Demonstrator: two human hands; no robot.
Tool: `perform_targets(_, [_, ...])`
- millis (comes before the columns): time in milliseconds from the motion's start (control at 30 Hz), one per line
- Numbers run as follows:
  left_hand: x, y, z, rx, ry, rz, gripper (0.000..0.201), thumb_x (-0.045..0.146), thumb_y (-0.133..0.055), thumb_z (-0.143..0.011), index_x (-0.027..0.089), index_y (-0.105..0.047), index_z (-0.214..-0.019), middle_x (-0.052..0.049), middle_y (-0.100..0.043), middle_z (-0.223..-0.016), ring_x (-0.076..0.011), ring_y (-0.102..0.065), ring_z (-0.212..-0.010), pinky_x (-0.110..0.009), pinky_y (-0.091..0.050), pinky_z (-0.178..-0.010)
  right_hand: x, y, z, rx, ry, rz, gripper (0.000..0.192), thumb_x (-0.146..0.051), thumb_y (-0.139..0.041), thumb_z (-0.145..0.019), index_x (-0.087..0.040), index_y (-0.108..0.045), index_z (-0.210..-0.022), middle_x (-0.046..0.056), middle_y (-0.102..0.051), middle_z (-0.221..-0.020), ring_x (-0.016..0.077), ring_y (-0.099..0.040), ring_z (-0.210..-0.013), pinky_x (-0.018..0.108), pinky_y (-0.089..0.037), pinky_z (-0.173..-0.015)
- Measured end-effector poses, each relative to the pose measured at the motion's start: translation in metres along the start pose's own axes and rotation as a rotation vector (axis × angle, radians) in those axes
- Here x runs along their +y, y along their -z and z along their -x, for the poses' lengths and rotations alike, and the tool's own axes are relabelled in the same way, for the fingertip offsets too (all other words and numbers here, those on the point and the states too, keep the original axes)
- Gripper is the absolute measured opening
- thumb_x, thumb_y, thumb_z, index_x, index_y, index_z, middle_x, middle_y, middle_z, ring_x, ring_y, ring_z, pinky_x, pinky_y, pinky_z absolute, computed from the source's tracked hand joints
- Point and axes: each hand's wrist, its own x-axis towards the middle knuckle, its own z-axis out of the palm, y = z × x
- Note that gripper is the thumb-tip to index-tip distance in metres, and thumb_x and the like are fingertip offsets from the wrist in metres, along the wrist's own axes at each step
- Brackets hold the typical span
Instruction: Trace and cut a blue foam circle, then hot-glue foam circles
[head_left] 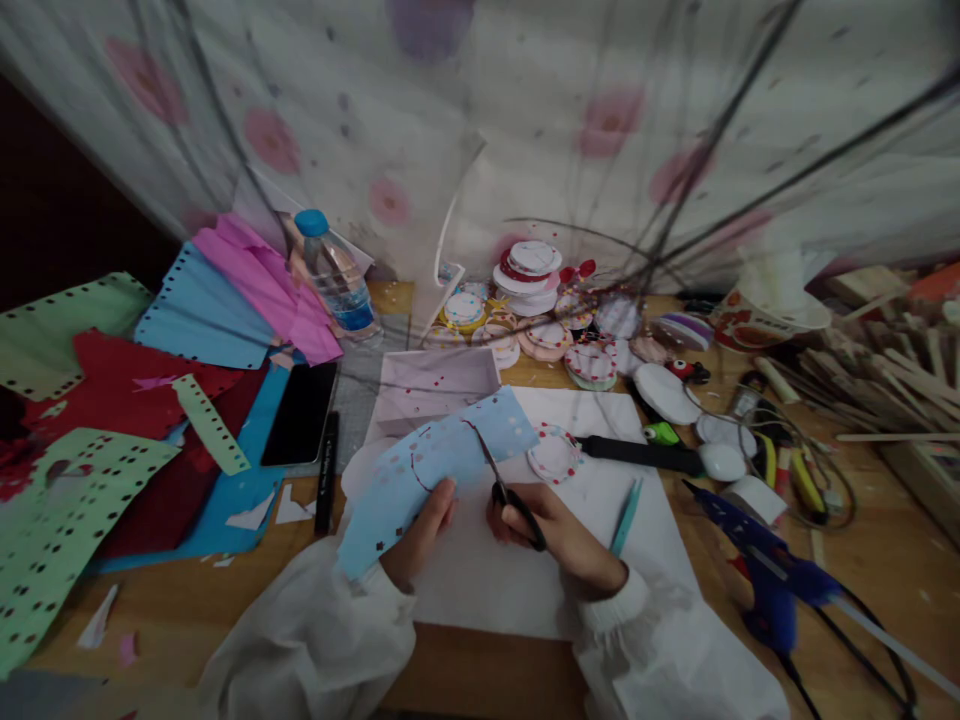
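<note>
1. Surface: a wooden tabletop (480, 670), cluttered, with a white sheet (510, 570) laid at its near middle. A pale curtain with pink flowers (525, 110) hangs behind the far edge.
2. Left side of the tabletop: stacked coloured punched papers (112, 420), a dark phone (301, 412), a black marker (327, 470). A water bottle (336, 275) stands toward the far edge.
3. Far middle: round paper discs (536, 320) in a cluster, with a small white box (435, 388) in front of them.
4. Right side: a blue glue gun (757, 560) near the near edge; wooden sticks (885, 385) at the right edge.
5. Left hand (420, 535): closed on the near end of the blue paper sheet (435, 460), holding it raised over the white sheet.
6. Right hand (555, 535): fingers through the handles of the scissors (510, 490); blades point away, into the blue paper sheet along a drawn curve.
</note>
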Motion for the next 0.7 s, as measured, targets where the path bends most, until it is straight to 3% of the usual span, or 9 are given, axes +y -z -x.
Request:
perform_targets(100, [-0.0057,0.0007,0.0009,-0.036,0.018,-0.006,0.052,0.057,-0.058,-0.073,0.02,-0.035,-0.044,0.004,-0.035,-0.044,-0.0095,-0.037,-0.043,-0.024,-0.041,-0.046,-0.0005,0.0039,0.0006,-0.011,-0.008,0.006,0.059,-0.071,-0.047,-0.078,-0.014,-0.054,-0.065,-0.002,-0.044,-0.058,0.0083,-0.036,-0.052,0.023,-0.026,-0.049])
perform_targets(167, [-0.0068,0.0014,0.0009,0.001,0.016,-0.001,0.048,0.053,-0.058,-0.075,0.02,-0.037,-0.047,0.004,-0.039,-0.047,-0.0102,-0.04,-0.045,-0.024,-0.042,-0.047,-0.0012,0.0041,0.0004,-0.018,-0.008,0.005,0.058,-0.07,-0.046,-0.08,-0.014,-0.054,-0.065,-0.002,-0.043,-0.059,0.0083,-0.036,-0.053,0.023,-0.027,-0.05])
perform_targets(367, [-0.0006,0.0038,-0.0021,-0.063,-0.116,-0.109,0.045,0.039,-0.057,-0.079,0.021,-0.033,-0.045,0.003,-0.037,-0.047,-0.0119,-0.04,-0.047,-0.026,-0.041,-0.051,-0.0031,0.0007,-0.0004,-0.039,-0.002,0.021,0.058,-0.068,-0.042,-0.083,-0.014,-0.055,-0.066,-0.002,-0.045,-0.06,0.0091,-0.038,-0.054,0.024,-0.029,-0.051])
perform_targets(700, [-0.0017,0.0063,0.0002,-0.067,-0.119,-0.129,0.044,0.037,-0.053,-0.082,0.022,-0.032,-0.047,0.004,-0.035,-0.046,-0.0126,-0.037,-0.044,-0.028,-0.032,-0.048,-0.0055,0.0098,0.0045,-0.044,0.004,0.039,0.059,-0.07,-0.046,-0.079,-0.014,-0.056,-0.066,-0.001,-0.047,-0.06,0.0092,-0.039,-0.054,0.024,-0.028,-0.051])
